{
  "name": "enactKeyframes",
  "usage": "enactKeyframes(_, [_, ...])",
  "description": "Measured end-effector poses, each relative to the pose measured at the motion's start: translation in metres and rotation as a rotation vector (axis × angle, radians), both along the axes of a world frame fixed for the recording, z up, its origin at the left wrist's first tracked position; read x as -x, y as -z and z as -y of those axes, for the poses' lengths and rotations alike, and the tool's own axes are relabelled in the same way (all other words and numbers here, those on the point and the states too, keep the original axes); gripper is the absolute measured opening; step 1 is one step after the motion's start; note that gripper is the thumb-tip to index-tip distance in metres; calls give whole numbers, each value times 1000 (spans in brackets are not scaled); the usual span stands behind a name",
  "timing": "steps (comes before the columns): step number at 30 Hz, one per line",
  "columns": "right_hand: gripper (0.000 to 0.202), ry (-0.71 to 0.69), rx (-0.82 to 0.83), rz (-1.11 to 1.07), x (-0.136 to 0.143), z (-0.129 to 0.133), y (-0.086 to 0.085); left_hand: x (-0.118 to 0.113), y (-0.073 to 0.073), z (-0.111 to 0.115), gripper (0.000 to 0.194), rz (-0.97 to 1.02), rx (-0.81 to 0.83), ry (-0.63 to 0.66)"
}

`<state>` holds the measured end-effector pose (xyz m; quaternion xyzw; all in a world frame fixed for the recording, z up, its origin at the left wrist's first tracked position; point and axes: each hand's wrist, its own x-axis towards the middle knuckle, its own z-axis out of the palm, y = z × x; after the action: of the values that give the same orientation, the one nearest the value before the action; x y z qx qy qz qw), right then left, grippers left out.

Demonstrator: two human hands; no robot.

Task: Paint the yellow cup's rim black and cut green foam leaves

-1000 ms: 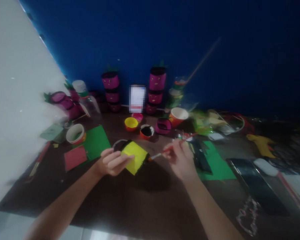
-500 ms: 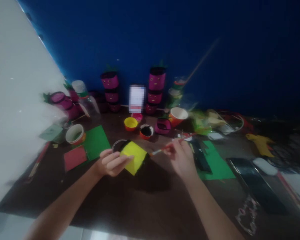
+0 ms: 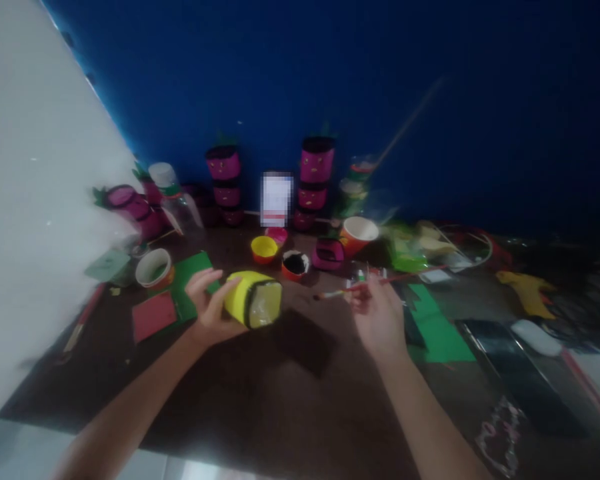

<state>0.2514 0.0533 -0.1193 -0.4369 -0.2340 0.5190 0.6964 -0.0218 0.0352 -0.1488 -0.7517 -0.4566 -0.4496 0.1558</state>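
My left hand point(image 3: 213, 300) is closed around a yellow-painted container point(image 3: 239, 299) with a black rim line, held tilted above the table. Its pale end faces right and towards me. My right hand point(image 3: 377, 313) pinches a thin red paintbrush point(image 3: 353, 288), its dark tip pointing left, apart from the container. Just beyond the hands sit a small cup of black paint point(image 3: 295, 265), a small yellow cup point(image 3: 265, 249) and a pink one point(image 3: 277, 235). Beside them lies a short magenta container point(image 3: 328, 254) with black edging.
Magenta stacked figures point(image 3: 316, 163) stand along the blue wall, with a screen point(image 3: 277, 199) between two of them. Paper cups point(image 3: 153, 268), a clear bottle point(image 3: 180, 207) and green paper point(image 3: 443, 327) lie around. At right are a dark phone point(image 3: 517, 370) and a bracelet point(image 3: 501, 437).
My left hand has turned the yellow container, so its end now faces right and nearer me. My right hand has drawn the paintbrush away to the right.
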Motion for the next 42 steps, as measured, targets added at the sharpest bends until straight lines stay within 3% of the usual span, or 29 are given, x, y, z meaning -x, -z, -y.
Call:
enactKeyframes(3, [36,-23,0,-13,3,1,2,-3,-8,-5,78,174,-77,-18])
enactKeyframes(11, [33,70,-61,127,4,3,2,-7,-9,-7,78,241,-35,-3])
enactKeyframes(17, [22,54,-173,595,7,-2,6,-13,-15,-7,73,301,45,-83])
enactKeyframes(23, [16,2,-307,1129,16,-20,13,-11,-4,-10,76,320,68,-89])
enactKeyframes(29, [16,-15,-344,1293,22,-32,14,-13,0,-12,76,320,44,-65])
enactKeyframes(33, [15,17,-359,1285,22,-29,16,-14,-1,-11,75,302,44,-60])
enactKeyframes(36, [13,110,-373,1153,19,-22,13,-11,-3,-10,76,254,-1,-35])
enactKeyframes(39, [16,203,-323,842,14,-12,4,-3,-4,-7,70,59,-161,28])
enactKeyframes(42, [24,218,-214,393,9,-2,-11,2,0,-3,42,-154,-368,70])
